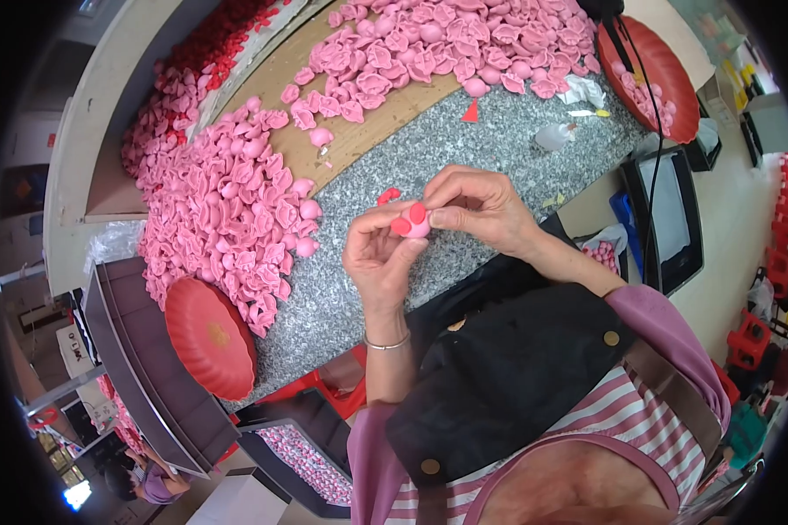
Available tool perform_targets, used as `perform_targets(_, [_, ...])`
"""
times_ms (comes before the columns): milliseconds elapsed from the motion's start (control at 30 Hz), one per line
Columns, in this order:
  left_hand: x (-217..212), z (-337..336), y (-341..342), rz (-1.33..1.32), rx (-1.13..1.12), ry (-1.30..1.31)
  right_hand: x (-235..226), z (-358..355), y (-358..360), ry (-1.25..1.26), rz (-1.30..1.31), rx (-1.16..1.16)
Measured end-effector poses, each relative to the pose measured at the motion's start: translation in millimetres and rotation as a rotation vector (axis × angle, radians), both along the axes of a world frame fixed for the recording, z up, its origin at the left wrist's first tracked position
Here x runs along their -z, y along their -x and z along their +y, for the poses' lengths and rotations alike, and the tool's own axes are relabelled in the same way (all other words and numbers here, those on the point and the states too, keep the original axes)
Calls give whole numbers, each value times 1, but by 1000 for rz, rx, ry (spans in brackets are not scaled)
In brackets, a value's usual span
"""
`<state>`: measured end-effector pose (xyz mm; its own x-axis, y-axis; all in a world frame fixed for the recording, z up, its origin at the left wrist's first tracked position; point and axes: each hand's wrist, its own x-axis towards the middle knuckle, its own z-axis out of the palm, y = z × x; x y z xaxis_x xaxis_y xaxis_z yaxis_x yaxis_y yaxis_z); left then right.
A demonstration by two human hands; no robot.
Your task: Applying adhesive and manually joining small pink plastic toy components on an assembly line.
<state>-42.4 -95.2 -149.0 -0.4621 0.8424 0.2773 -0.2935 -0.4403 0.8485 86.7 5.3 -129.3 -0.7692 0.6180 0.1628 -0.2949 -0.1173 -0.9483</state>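
Above the grey speckled table (pixel 341 227), my two hands meet around a small round pink piece with red oval parts (pixel 418 229). My left hand (pixel 378 258) pinches it from the left between thumb and fingers. From the other side, my right hand (pixel 486 208) is closed with thumb and fingertips against the piece; fingers partly hide it. Just beyond the left fingertips lies a small curved red piece (pixel 389 196). A large heap of pink petal-like and rounded pieces (pixel 223 201) spreads to the left, and another pink heap (pixel 446 44) lies at the far side.
A red scalloped dish (pixel 210 337) stands at the left edge; another red dish (pixel 617 66), holding pink pieces, is far right. A small clear bottle (pixel 553 136), white tissue (pixel 584 91) and red triangle (pixel 471 112) lie beyond my right hand. A tray of small pieces (pixel 302 464) sits below the table.
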Motion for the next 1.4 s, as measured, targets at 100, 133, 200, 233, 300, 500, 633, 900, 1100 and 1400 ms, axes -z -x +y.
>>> perform_targets(100, [4,15,-7,-112,-41,-81,0,-9,8,135,103,146])
perform_targets(133, [4,19,-12,-201,-75,-86,4,-11,12,128,112,136])
perform_targets(200, [7,31,-22,-227,-72,-129,8,-14,20,351,288,218])
perform_targets(233, [8,37,-27,-320,-73,-153,8,-15,23,420,353,204])
perform_targets(300, [7,45,-31,-408,-73,-208,3,-14,29,438,386,199])
perform_targets(500, [4,48,-27,-313,-124,-231,0,-12,36,505,448,185])
perform_targets(633, [1,44,-24,-295,-144,-231,1,-21,39,553,448,210])
perform_targets(900, [0,39,-21,-361,-153,-222,-1,-27,43,617,433,217])
perform_targets(1100, [2,35,-19,-383,-161,-206,1,-30,45,613,411,206])
perform_targets(1400, [2,31,-17,-391,-173,-205,2,-32,48,589,400,208])
